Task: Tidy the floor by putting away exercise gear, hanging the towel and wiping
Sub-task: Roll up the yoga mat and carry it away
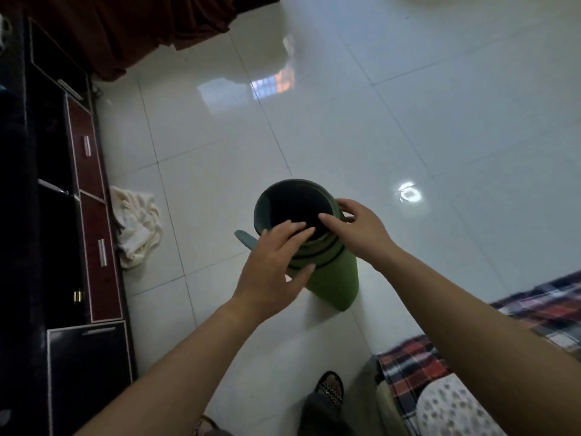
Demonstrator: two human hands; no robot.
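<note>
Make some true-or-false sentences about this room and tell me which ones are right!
1. The rolled yoga mat stands on end on the tiled floor. True.
2. The towel hangs on a hook. False: it lies crumpled on the floor beside the dark cabinet.
3. Both the left hand and the right hand are at the mat's top end. True.
4. The yoga mat is red on the outside. False: it is green.
5. The checked blanket lies on the cabinet side of the mat. False: it lies on the opposite side, to the person's right.
</note>
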